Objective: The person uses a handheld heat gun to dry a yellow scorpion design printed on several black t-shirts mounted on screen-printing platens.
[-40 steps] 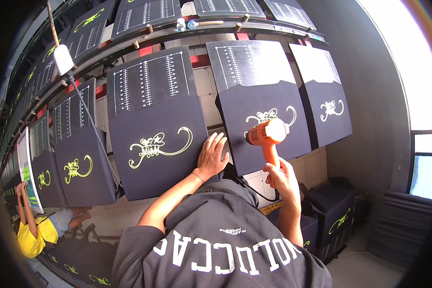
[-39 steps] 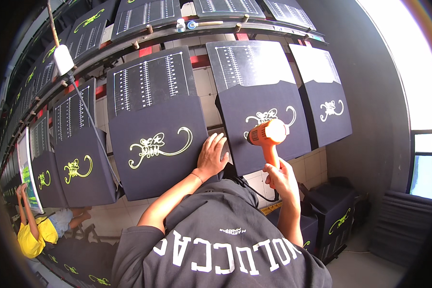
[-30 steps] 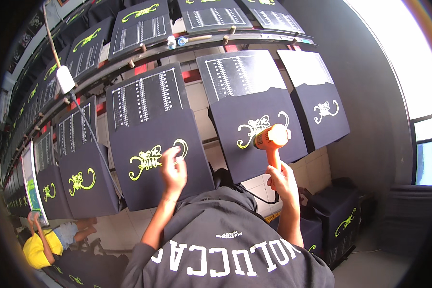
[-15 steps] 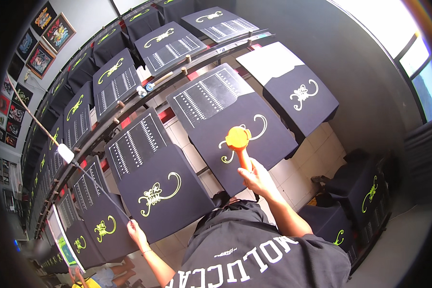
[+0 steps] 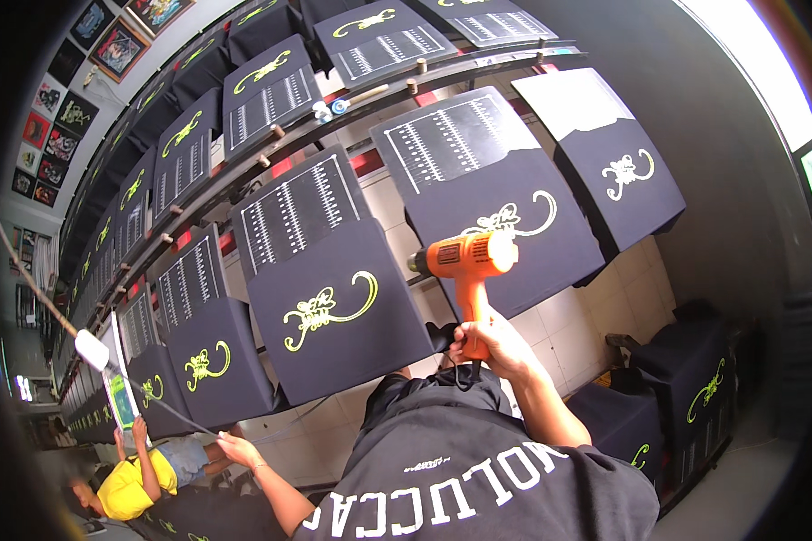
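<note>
My right hand (image 5: 503,344) is wrapped round the handle of an orange heat gun (image 5: 472,259), held upright with its dark nozzle pointing left. Behind the gun lies a black fabric panel with a pale green curled print (image 5: 543,216), on a board. At lower left, my left hand (image 5: 238,449) pinches a dark cable (image 5: 180,415). That cable runs up to a white power socket (image 5: 92,349), from which a brownish cord (image 5: 34,279) continues to the upper left. Nearest the left hand is another printed black panel (image 5: 235,397).
Rows of boards (image 5: 302,203) carrying printed black cloth flank a long rail (image 5: 370,95) with wooden pegs. A person in a yellow top (image 5: 135,487) holds a framed screen (image 5: 122,397) at lower left. More covered boards (image 5: 686,370) stand at right beside the grey wall (image 5: 695,153).
The heat gun has swung from facing away to pointing left. My view has shifted, bringing more of the other person into sight. My left hand still holds the cable, now lower in view.
</note>
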`<move>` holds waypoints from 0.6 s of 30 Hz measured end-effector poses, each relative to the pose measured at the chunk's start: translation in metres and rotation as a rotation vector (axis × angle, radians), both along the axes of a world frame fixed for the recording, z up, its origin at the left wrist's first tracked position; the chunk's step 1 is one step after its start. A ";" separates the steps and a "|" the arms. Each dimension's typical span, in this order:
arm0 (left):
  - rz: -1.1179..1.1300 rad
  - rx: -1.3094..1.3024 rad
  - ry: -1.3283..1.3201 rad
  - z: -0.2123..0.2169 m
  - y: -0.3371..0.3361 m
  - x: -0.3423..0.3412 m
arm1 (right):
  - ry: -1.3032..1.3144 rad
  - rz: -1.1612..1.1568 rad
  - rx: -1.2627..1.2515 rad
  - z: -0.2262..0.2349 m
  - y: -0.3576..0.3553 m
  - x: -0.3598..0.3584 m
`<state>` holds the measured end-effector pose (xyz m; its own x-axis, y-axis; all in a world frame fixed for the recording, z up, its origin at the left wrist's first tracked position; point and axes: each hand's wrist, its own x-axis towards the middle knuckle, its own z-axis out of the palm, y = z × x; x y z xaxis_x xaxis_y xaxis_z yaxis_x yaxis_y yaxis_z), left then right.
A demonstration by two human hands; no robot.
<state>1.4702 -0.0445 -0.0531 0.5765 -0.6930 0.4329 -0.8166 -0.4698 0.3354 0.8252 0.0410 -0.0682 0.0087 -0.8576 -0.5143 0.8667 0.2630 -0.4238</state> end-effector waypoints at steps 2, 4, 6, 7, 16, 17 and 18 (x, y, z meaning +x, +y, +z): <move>0.125 0.107 -0.160 0.018 0.000 0.044 | 0.165 0.125 -0.093 0.004 -0.015 0.018; 0.243 0.106 -0.143 0.027 -0.010 0.085 | 0.304 0.184 -0.084 0.006 -0.034 0.039; 0.272 0.109 -0.116 0.044 -0.029 0.122 | 0.422 0.240 -0.054 0.014 -0.054 0.058; 0.268 0.092 -0.073 0.053 -0.038 0.146 | 0.468 0.275 -0.028 0.025 -0.065 0.067; 0.423 -0.044 0.047 0.046 -0.128 0.286 | 0.664 0.158 0.041 0.046 -0.099 0.138; 0.418 -0.063 0.069 0.043 -0.136 0.296 | 0.655 0.185 0.068 0.050 -0.101 0.138; 0.415 -0.082 0.090 0.040 -0.141 0.304 | 0.662 0.201 0.058 0.047 -0.102 0.136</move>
